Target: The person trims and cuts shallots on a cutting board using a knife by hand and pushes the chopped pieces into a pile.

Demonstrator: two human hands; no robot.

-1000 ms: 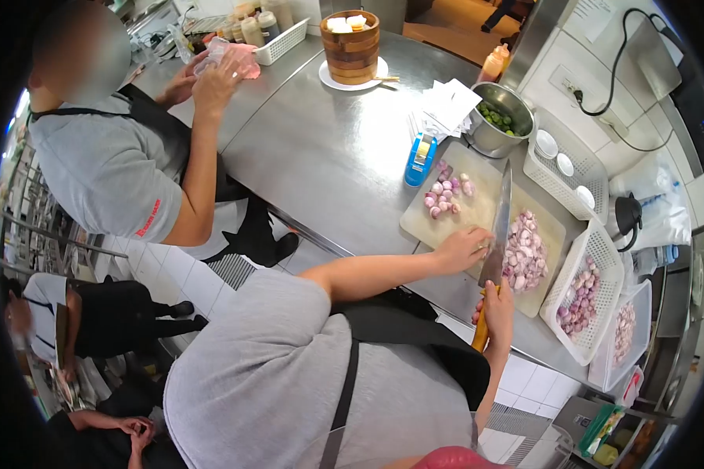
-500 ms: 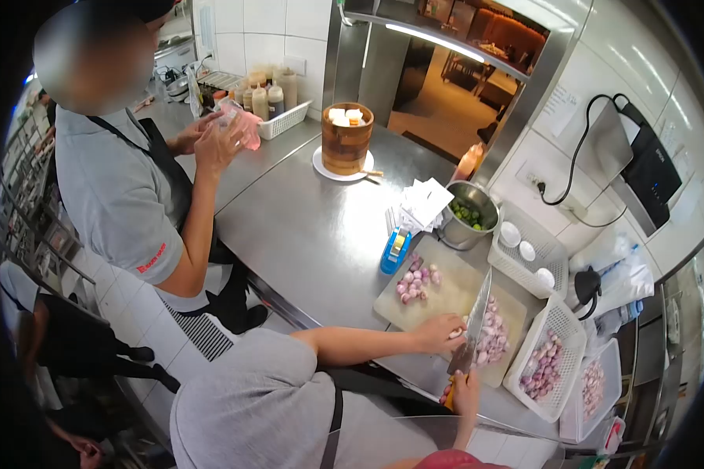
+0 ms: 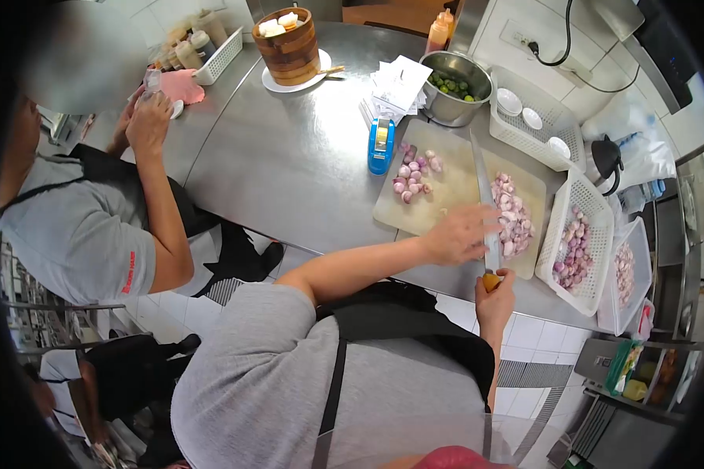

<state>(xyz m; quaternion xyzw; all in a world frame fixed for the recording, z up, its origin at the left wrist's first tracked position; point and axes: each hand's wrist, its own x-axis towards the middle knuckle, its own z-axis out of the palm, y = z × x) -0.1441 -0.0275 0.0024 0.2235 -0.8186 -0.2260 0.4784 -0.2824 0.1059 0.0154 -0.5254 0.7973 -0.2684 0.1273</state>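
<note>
My right hand (image 3: 494, 301) is closed round the yellow handle of a long knife (image 3: 484, 184), whose blade points away over the cutting board (image 3: 450, 168). My left hand (image 3: 461, 234) is against the near part of the blade, its fingers stretched and slightly apart, a little blurred; nothing shows in it. Whole peeled shallots (image 3: 409, 178) lie on the board's left part. A pile of cut shallots (image 3: 513, 219) is to the right of the blade.
Right of the board are a white basket of shallots (image 3: 575, 250) and a clear tub (image 3: 624, 273). Behind stand a metal pot of green fruit (image 3: 455, 82), a blue tape dispenser (image 3: 381, 146) and a wooden steamer (image 3: 287, 48). A co-worker (image 3: 94, 227) stands at left.
My left hand has moved from the board beside the knife onto the blade, its fingers now more stretched. The co-worker's hands have drawn nearer to their body. The camera view has shifted.
</note>
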